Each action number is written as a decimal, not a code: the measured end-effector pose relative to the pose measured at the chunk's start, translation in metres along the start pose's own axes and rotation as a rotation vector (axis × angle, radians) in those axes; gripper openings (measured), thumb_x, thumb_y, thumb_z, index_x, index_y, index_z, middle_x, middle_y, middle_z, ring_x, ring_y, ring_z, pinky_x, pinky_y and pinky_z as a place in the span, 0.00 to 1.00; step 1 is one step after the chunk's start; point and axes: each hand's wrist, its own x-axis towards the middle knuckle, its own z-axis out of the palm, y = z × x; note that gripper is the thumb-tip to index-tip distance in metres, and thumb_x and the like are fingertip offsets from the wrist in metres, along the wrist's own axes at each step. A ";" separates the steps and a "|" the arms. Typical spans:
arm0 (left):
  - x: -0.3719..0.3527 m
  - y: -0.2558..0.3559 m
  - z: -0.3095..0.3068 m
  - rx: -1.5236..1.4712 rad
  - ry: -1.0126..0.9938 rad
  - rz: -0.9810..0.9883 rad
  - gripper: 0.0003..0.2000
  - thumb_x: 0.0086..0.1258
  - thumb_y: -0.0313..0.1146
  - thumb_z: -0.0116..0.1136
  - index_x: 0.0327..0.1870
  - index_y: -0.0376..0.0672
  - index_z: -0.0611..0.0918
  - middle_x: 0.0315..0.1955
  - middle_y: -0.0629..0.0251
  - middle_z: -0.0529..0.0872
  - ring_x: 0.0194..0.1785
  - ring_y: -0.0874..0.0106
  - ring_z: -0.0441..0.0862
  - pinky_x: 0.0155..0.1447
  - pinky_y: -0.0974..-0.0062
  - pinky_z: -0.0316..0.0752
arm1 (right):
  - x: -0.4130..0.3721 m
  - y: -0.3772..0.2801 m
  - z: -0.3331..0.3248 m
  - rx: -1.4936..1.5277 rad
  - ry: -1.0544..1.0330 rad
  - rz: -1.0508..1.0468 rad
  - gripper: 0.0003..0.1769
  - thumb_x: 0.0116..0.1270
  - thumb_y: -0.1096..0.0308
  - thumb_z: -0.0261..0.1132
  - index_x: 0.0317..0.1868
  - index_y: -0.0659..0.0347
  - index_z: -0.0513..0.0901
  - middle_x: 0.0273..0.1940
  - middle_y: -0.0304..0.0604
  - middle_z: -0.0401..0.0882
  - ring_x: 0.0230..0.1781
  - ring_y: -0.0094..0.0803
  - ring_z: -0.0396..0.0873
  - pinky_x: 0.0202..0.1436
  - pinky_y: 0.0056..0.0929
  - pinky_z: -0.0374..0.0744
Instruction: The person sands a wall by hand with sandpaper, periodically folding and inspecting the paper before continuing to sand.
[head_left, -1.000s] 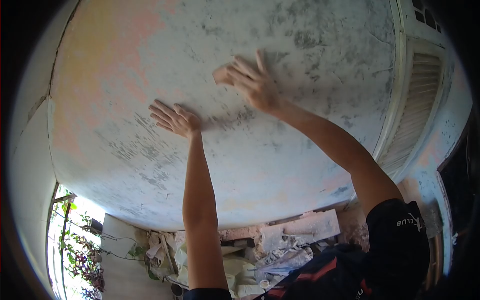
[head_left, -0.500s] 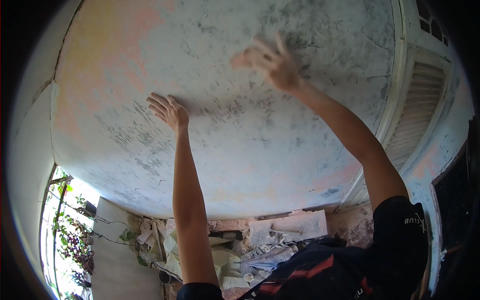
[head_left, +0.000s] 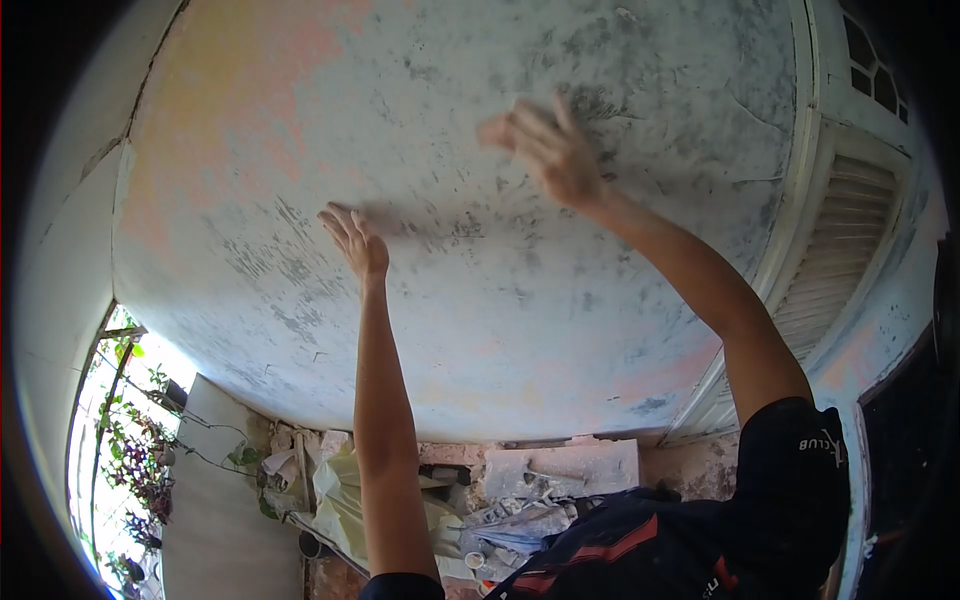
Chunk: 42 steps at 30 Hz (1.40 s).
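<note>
My left hand [head_left: 357, 243] lies with fingers stretched out against the scuffed, patchy wall [head_left: 480, 330]. Higher and to the right, my right hand [head_left: 560, 160] is at the wall's dark-smudged area, smeared by motion. A small pinkish, flat-looking piece [head_left: 496, 132] shows at its fingertips, pressed toward the wall. The blur hides what that piece is. Both arms reach up from dark short sleeves.
A louvered shutter [head_left: 840, 235] in a pale frame borders the wall at right. Below are a pale dusty slab [head_left: 560, 468], crumpled pale sheeting [head_left: 340, 500] and a small cup [head_left: 474, 560]. Plants [head_left: 140, 470] hang in the bright opening at lower left.
The view has shifted slightly, so both hands sit lower and a little further right in it. My left hand stays against the wall; my right hand remains blurred, moving over the same area.
</note>
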 end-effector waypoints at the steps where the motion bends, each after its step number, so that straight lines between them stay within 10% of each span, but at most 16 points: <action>1: -0.002 0.000 0.000 -0.008 -0.005 -0.001 0.34 0.81 0.55 0.27 0.80 0.42 0.46 0.80 0.48 0.37 0.82 0.52 0.34 0.82 0.56 0.36 | -0.013 -0.008 0.001 0.096 -0.077 -0.046 0.12 0.71 0.67 0.62 0.51 0.54 0.87 0.55 0.36 0.85 0.69 0.39 0.70 0.76 0.71 0.54; 26: 0.011 0.043 0.027 0.060 0.040 0.179 0.33 0.82 0.49 0.28 0.80 0.39 0.41 0.80 0.52 0.34 0.82 0.55 0.28 0.82 0.56 0.29 | 0.042 -0.008 -0.009 -0.041 0.004 0.061 0.09 0.68 0.72 0.62 0.45 0.59 0.88 0.54 0.40 0.86 0.73 0.44 0.66 0.74 0.78 0.49; 42: 0.010 0.005 0.042 0.160 0.299 0.430 0.30 0.78 0.45 0.33 0.79 0.44 0.57 0.79 0.59 0.52 0.82 0.59 0.44 0.82 0.55 0.36 | 0.003 -0.039 0.008 -0.138 -0.031 0.112 0.09 0.68 0.69 0.63 0.42 0.62 0.88 0.52 0.42 0.86 0.69 0.44 0.72 0.75 0.75 0.47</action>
